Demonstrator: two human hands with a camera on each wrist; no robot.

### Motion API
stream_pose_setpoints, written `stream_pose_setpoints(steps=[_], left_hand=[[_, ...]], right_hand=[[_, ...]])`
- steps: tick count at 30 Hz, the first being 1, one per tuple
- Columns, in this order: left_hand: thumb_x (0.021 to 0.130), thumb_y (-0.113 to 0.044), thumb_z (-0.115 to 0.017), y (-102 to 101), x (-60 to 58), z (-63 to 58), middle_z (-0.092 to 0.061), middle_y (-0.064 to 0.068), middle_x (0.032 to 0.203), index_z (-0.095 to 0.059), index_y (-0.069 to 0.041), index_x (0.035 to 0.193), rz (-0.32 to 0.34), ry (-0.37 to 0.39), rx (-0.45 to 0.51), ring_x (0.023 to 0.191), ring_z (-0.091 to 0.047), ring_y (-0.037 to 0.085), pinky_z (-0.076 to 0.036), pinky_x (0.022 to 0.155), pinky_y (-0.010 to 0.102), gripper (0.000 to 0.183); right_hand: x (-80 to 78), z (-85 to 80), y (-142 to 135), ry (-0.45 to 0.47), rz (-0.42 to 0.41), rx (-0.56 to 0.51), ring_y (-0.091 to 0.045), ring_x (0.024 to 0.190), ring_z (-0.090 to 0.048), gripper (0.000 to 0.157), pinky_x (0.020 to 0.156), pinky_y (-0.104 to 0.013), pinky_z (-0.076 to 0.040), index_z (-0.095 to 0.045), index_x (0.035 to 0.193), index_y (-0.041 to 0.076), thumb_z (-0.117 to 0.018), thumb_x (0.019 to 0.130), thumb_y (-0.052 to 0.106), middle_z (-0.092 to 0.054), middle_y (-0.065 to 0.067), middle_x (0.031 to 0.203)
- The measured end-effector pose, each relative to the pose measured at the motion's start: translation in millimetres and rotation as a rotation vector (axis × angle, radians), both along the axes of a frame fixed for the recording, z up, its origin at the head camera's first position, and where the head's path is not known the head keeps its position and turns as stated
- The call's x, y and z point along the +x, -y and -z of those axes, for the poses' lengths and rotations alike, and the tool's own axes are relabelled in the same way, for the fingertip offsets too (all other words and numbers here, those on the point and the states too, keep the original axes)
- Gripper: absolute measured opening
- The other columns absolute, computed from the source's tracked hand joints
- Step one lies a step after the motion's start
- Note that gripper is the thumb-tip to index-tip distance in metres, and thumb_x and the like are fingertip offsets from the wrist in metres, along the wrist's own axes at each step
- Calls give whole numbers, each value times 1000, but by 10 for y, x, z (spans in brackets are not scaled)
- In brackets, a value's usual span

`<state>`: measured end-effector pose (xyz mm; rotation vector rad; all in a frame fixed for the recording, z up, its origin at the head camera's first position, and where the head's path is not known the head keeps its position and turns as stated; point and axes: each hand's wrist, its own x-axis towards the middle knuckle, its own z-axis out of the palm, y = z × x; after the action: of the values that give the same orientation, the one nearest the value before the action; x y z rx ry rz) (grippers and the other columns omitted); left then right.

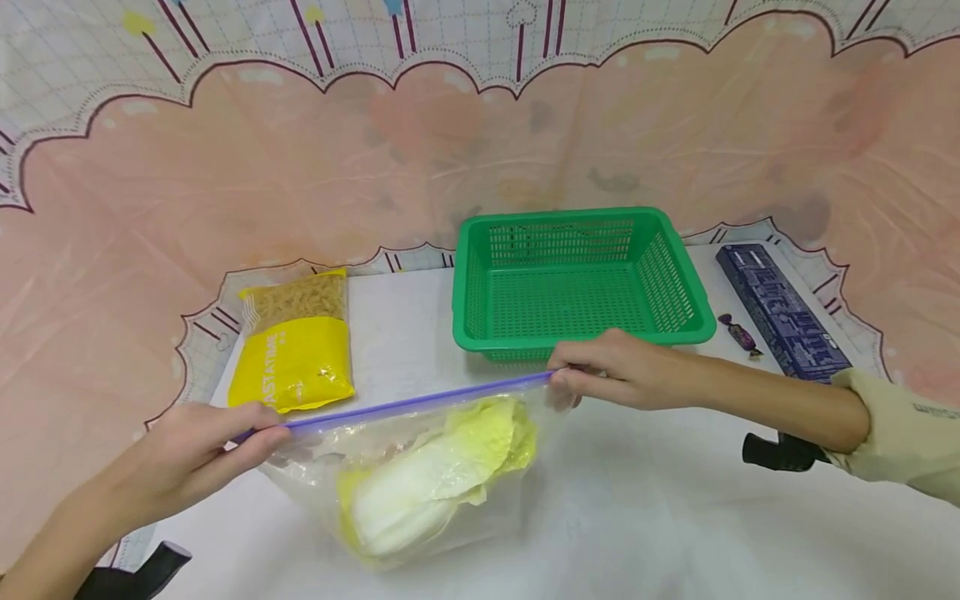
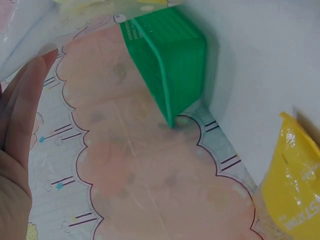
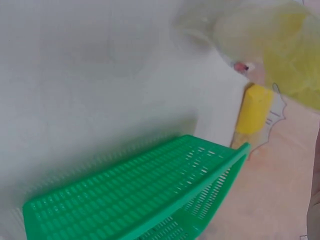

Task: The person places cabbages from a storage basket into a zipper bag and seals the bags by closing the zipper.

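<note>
A clear zip bag (image 1: pixel 495 517) with a purple zip strip hangs between both hands, and a napa cabbage (image 1: pixel 420 492) lies inside it. My left hand (image 1: pixel 202 458) pinches the strip's left end between thumb and fingers. At the other end, my right hand (image 1: pixel 622 371) pinches the top corner in front of the green basket. The strip is pulled taut and slopes up to the right. In the left wrist view, part of the left hand (image 2: pixel 20 115) shows beside the bag's plastic. The right wrist view shows the bagged cabbage (image 3: pixel 290 55) blurred at the upper right.
A green plastic basket (image 1: pixel 468 292) stands behind the bag. To the left lies a yellow pasta packet (image 1: pixel 300 358). A wrapped candy (image 1: pixel 741 335) and a dark blue box (image 1: pixel 783 312) lie on the right, near the right forearm. Patterned cloth surrounds the white table (image 1: pixel 675 525).
</note>
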<state>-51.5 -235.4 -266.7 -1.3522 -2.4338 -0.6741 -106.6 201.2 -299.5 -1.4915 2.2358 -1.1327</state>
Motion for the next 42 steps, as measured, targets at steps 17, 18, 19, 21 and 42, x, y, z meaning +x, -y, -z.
stream_pose_setpoints(steps=[17,18,19,21,42], left_hand=[[91,-8,-66,-51,-361,142,-72,-5,78,-68,-12,92,-139,25,76,66,-56,-9,-48,58,8,5],[90,-7,-66,-51,-376,157,-73,-5,78,-67,-12,91,-169,26,65,65,-57,-9,-47,57,8,6],[90,-5,-66,-51,-390,174,-73,-4,78,-66,-12,91,-198,36,56,64,-58,-9,-47,56,8,6],[90,-4,-65,-44,-429,217,-74,-2,78,-64,-11,90,-257,51,31,64,-61,-6,-47,56,8,7],[99,-24,-55,-188,-810,633,-72,16,91,-60,-1,108,-609,339,-2,78,-69,29,-50,58,18,25]], right_hand=[[-259,59,158,-220,241,53,1,68,-46,7,61,-18,-42,-61,93,13,-56,98,12,-56,9,74],[-276,65,180,-239,249,69,0,67,-44,7,59,-18,-41,-61,92,13,-56,98,12,-54,9,73],[-292,71,204,-259,258,89,0,66,-43,7,59,-18,-40,-61,93,13,-56,98,13,-53,9,73],[-334,83,257,-293,271,127,-2,66,-44,9,60,-19,-41,-62,93,12,-56,98,15,-53,8,74],[-817,133,475,-345,392,297,-13,84,-62,18,75,-30,-53,-70,99,12,-58,98,25,-67,1,94]])
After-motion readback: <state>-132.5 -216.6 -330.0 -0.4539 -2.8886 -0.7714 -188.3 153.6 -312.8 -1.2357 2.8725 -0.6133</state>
